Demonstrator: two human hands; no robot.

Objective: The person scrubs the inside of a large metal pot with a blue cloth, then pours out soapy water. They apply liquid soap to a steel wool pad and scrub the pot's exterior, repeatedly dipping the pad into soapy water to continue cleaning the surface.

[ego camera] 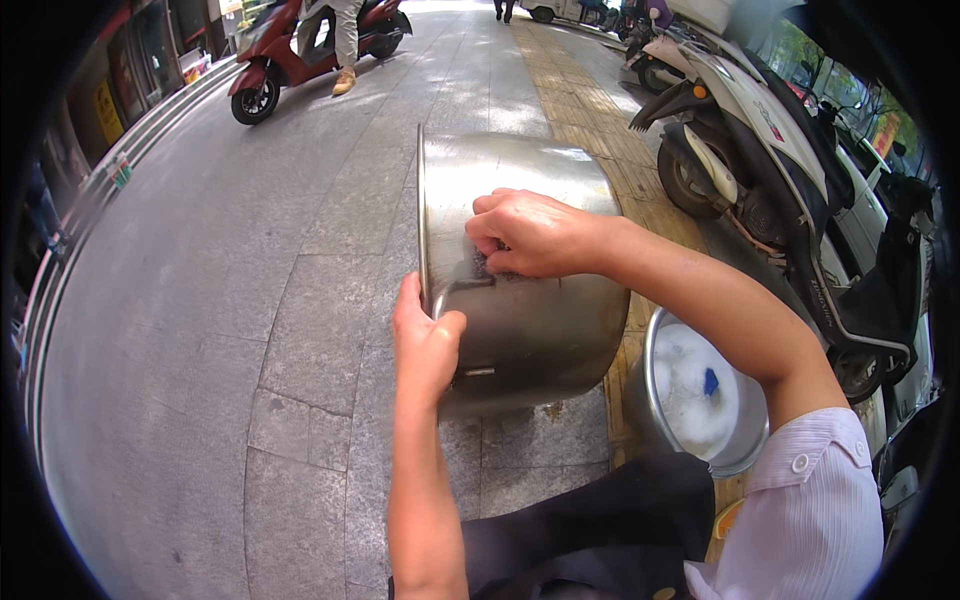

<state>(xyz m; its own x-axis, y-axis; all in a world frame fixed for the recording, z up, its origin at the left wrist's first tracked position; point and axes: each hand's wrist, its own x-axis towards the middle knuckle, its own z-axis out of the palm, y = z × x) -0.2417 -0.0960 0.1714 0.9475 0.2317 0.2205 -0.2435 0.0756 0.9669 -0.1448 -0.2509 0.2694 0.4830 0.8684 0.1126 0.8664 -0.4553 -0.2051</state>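
A large stainless steel pot (540, 337) lies on its side on the pavement before me, its rim facing left. My left hand (427, 337) grips it at the rim, with the thumb over the handle by the wall. My right hand (525, 232) is curled around a dark scouring pad (480, 264), which looks like steel wool and is pressed to the pot's outer wall. Brownish stains show on the metal near the pad. To the right of the pot stands a metal bucket (652, 375) of foamy white suds (682, 412); a small blue object (710, 382) sits in the foam.
Parked scooters (757, 150) line the right side. A red scooter (292, 64) stands ahead on the left, with a person's leg (346, 37) beside it. Yellow tactile paving (577, 97) runs past the pot. Steps (142, 127) edge the shopfronts at left.
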